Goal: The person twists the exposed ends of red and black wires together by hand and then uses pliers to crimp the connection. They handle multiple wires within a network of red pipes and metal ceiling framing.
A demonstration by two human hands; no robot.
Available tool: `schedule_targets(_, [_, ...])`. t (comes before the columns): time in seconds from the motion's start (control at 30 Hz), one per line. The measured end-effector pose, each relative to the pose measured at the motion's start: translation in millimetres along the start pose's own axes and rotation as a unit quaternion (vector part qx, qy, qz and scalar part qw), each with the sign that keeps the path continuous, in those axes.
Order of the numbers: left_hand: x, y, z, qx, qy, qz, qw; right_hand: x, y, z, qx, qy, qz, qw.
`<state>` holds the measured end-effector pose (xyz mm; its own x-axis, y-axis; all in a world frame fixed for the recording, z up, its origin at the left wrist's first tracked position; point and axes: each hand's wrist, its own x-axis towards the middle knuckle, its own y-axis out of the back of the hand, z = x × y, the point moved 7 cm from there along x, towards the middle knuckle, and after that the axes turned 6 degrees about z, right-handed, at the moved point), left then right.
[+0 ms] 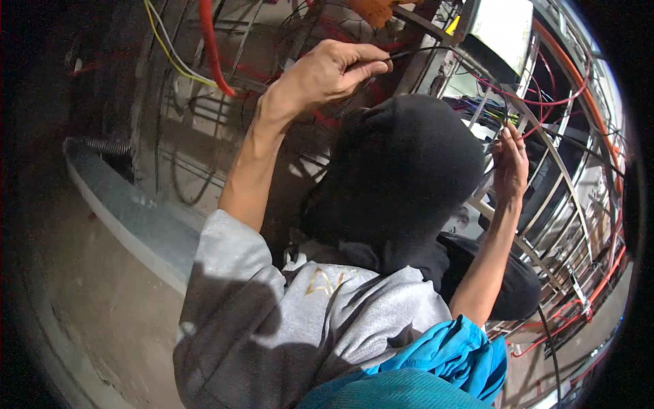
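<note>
My left hand [330,76] is raised at upper centre, thumb and fingers pinching a thin black cable [421,50]. From there the cable arcs to the right, past the underside of a white box [503,31]. My right hand [511,160] is up beside the metal rack, its fingertips closed on a thin dark strand that looks like the same cable. Near these fingertips lie a bundle of multicoloured wires [480,109] and looping thin red cables [555,102]. A large rounded black form [409,177], seemingly my clothed knee, partly hides the space between the hands.
Metal ladder-type cable tray [558,160] runs along the right, with orange-red conduit [608,136] beside it. A thick red tube [210,48] and a yellow-green wire [169,51] hang at upper left. A pale curved ledge [129,211] lies left. Teal cloth [436,368] covers the lower edge.
</note>
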<state>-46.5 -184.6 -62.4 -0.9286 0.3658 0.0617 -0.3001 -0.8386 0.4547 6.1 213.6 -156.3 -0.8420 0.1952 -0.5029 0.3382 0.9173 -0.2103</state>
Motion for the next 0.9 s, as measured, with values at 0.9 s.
schedule_targets(0.9, [-7.0, -29.8, -47.9, -0.003, 0.140, -0.071, 0.988, 8.8, -80.6, -106.7, -0.366, -0.015, -0.283, 0.886])
